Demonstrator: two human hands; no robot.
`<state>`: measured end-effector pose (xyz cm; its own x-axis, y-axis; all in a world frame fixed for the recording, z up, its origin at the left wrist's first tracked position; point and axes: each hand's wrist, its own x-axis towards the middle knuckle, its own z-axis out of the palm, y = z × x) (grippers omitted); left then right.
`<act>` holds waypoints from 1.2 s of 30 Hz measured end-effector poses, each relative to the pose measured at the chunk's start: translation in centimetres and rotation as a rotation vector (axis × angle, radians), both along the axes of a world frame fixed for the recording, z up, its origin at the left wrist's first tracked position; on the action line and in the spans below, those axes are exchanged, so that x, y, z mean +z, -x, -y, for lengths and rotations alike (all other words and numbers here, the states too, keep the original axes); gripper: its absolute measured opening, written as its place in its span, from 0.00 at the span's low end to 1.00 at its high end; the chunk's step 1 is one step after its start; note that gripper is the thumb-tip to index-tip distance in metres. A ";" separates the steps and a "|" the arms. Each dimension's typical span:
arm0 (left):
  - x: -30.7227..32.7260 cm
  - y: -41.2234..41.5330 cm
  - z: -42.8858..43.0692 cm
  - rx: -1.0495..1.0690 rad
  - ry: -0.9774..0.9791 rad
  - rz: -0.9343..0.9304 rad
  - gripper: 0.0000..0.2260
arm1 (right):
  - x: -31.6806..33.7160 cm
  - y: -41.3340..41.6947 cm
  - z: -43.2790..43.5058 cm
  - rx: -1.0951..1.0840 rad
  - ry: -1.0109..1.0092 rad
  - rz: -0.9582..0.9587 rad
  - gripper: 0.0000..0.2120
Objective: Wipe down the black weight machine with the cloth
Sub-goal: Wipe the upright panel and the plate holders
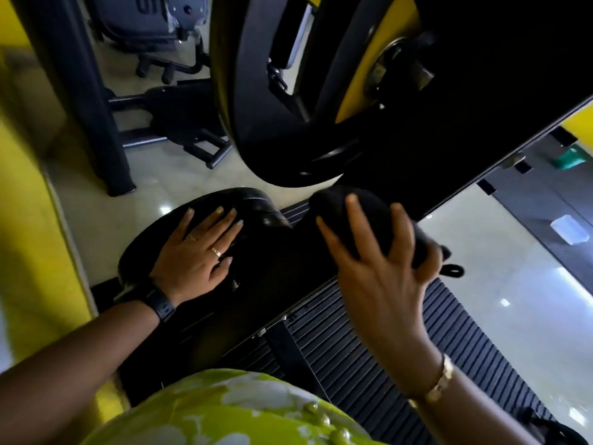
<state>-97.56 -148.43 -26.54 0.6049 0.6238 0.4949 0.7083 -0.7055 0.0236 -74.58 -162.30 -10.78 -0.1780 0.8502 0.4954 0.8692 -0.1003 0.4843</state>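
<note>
Green-and-white patterned top (244,409) fills the bottom of the view, and both bare forearms reach out from it toward the black weight machine (449,139). Left arm runs forward and a bit to the side, with a dark watch (160,304) on the wrist. The left hand (199,252) lies palm-down on the padded seat (253,202), fingers straight and slightly fanned, a couple of rings showing, so it's pressing flat and not gripping anything. The right arm comes up from the lower right, gold bracelet (441,380) on the wrist. The right hand (378,264) is spread wide with fingers curled over a bunched black cloth (343,207). That hand's a bit motion-blurred tbh. The cloth sits against the machine's dark frame, just beside the seat and right under the big angled beam. The two hands are well apart. Below them is a ribbed black mat (369,332), with glossy pale floor (513,274) to the right.
</note>
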 end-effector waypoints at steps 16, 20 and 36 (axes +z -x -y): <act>-4.0 2.3 -1.2 -0.058 0.236 0.031 0.27 | -9.0 3.3 0.1 0.069 0.187 0.210 0.30; -4.2 2.6 -1.2 -0.056 0.237 0.065 0.27 | -5.0 2.4 -0.2 0.060 0.054 -0.028 0.27; -4.2 2.5 -1.6 -0.074 0.206 0.077 0.27 | -14.7 6.3 -0.9 0.151 0.668 0.244 0.28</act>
<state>-100.08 -146.81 -30.72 0.6184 0.6715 0.4083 0.6450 -0.7305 0.2245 -80.91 -161.37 -25.44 -0.3566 0.9147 -0.1899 0.7093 0.3974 0.5822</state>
